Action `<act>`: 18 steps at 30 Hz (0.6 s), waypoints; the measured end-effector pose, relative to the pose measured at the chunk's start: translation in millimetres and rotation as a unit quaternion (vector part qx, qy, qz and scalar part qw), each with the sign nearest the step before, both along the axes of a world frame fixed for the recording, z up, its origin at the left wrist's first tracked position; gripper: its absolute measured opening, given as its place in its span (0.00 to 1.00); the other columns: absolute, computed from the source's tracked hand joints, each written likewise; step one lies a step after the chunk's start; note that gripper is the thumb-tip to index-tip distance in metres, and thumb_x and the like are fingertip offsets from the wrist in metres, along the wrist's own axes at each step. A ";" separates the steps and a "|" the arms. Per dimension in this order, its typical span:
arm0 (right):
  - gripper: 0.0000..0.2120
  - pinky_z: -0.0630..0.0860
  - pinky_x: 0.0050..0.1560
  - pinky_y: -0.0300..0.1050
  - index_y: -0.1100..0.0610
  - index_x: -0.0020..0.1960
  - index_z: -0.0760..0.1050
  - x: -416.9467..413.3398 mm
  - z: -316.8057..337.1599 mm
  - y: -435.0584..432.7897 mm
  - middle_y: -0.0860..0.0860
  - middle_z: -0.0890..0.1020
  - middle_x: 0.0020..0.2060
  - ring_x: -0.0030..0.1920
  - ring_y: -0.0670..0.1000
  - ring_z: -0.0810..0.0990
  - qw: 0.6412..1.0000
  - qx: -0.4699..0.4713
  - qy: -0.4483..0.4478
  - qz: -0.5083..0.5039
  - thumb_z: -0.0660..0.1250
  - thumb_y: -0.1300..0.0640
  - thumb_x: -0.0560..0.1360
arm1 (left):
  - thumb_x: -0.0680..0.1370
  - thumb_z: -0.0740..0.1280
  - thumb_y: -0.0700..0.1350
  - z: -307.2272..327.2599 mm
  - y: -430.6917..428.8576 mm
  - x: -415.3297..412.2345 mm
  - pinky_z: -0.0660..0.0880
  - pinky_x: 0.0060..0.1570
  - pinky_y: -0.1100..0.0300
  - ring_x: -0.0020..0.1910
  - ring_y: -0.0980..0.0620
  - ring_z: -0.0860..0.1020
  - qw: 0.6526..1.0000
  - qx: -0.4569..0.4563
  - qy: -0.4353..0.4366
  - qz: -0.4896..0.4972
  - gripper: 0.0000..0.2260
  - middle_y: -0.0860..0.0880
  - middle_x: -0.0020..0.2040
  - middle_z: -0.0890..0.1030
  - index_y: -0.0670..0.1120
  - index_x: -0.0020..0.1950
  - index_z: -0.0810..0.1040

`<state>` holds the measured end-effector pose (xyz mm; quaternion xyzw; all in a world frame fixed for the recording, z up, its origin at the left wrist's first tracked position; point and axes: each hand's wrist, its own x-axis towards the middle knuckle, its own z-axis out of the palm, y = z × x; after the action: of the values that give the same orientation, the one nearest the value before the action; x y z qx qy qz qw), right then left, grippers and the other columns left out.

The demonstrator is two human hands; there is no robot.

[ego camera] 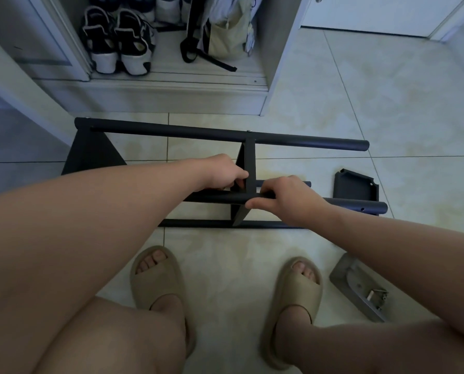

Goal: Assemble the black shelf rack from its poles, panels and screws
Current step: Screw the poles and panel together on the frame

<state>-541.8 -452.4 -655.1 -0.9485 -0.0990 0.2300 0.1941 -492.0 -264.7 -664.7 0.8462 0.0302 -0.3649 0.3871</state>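
The black rack lies on its side on the tiled floor. Its far pole [171,132] runs left to right, with an end panel [90,155] at the left and a middle panel [248,168] standing on edge. My left hand [222,172] grips the middle panel's left side. My right hand [287,197] pinches the near upper pole [214,198] where it meets that panel. A lower pole [198,223] lies closest to my feet. A loose black panel [356,186] lies flat at the right. Any screw is hidden under my fingers.
An open cupboard at the back holds shoes [117,44] and a beige bag [225,36]. A grey metal tray [360,287] with small hardware lies on the floor at the right. My feet in beige slides [155,276] stand just in front of the rack.
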 end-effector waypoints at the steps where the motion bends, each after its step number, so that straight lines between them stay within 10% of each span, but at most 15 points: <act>1: 0.23 0.71 0.34 0.45 0.54 0.44 0.77 1.1 -0.8 -0.5 0.51 0.78 0.35 0.40 0.53 0.78 1.000 0.002 0.002 -0.001 0.70 0.33 0.73 | 0.80 0.65 0.52 -0.3 -0.1 1.1 0.65 0.35 0.57 0.31 0.50 0.69 1.000 0.000 0.002 0.001 0.14 0.50 0.30 0.72 0.47 0.41 0.85; 18: 0.23 0.71 0.35 0.46 0.50 0.45 0.75 3.8 -6.4 -1.4 0.48 0.79 0.37 0.39 0.50 0.78 0.999 -0.043 0.001 -0.002 0.67 0.29 0.72 | 0.81 0.66 0.55 -2.9 -3.0 11.7 0.70 0.40 0.57 0.37 0.48 0.70 1.000 -0.008 0.013 0.015 0.18 0.47 0.39 0.75 0.41 0.54 0.82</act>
<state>-538.0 -453.9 -661.6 -0.9558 -0.0868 0.2350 0.1538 -480.3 -267.7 -667.5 0.8376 0.0449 -0.3707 0.3988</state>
